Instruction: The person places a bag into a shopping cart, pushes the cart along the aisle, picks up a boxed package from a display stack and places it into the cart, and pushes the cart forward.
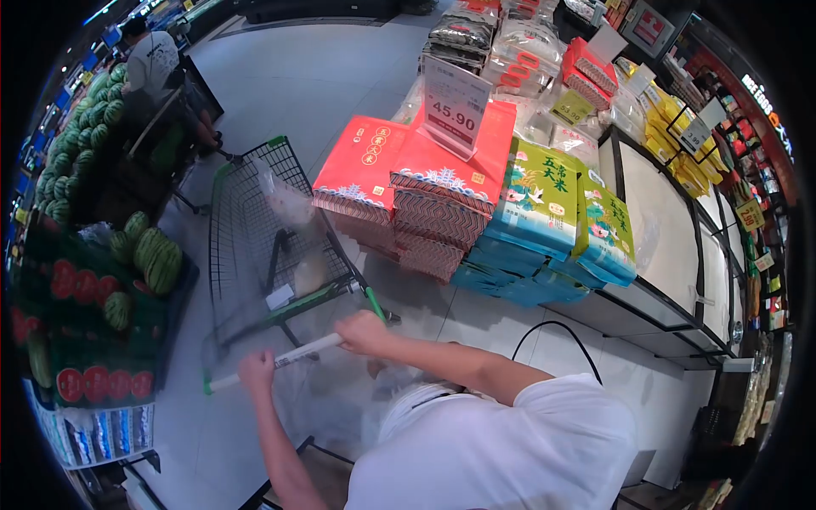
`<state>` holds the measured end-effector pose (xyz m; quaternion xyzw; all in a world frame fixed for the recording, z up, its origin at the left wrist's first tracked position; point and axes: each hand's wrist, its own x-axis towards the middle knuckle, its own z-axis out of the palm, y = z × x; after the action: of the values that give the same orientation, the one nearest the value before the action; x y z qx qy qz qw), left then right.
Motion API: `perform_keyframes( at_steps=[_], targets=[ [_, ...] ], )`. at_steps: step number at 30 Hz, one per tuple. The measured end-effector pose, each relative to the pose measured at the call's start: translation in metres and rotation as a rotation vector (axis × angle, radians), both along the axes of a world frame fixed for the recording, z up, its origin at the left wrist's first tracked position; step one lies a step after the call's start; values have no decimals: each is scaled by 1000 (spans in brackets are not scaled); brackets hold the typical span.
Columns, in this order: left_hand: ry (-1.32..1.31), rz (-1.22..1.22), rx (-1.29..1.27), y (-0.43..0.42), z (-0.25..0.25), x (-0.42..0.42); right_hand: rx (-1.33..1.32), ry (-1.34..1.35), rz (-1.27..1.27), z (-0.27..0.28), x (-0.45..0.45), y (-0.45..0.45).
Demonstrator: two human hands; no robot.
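My left hand (pixel 256 372) is wrapped round the left part of a white shopping cart handle (pixel 308 348). Farther right on the same bar, my right hand (pixel 362 331) is closed as well. The handle has green end pieces. Ahead of it stretches the dark wire basket of the shopping cart (pixel 234 229), tilted in the view. A clear plastic bag (pixel 285 202) with pale contents lies in the basket. Something pale (pixel 310 274) sits nearer the handle, its kind unclear.
Red rice packs (pixel 361 161) with a price sign (pixel 453 106) stand stacked right of the cart, beside green and blue rice packs (pixel 540 191). On the left are watermelons (pixel 157 262) and a person (pixel 153 68). White-topped bins (pixel 654 229) line the right. Tiled floor (pixel 183 408) surrounds the cart.
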<state>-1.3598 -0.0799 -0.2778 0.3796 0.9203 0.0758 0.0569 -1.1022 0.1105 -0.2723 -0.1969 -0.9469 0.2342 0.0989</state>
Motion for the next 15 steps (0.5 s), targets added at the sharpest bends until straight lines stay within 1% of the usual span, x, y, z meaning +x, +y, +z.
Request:
perform_keyframes(
  at_steps=[3,6,7,9,14,15],
  targets=[
    [-54,-51,-12,17,2,-51,10,12,-54,-4,-39,-2],
    [-21,-64,-7,35,-9,-99,17,39,-100,-10,-74,1],
    [-41,-95,-12,43,-1,-107,27,41,-110,-8,-84,3],
    [-31,-131,-29,57,1,-131,21,26,-135,-9,-104,9],
    [8,-166,-21,94,-9,-186,36,48,-184,-17,-149,27],
    [-22,-181,-31,102,-6,-194,43,61,-202,-18,-158,30]
  ],
)
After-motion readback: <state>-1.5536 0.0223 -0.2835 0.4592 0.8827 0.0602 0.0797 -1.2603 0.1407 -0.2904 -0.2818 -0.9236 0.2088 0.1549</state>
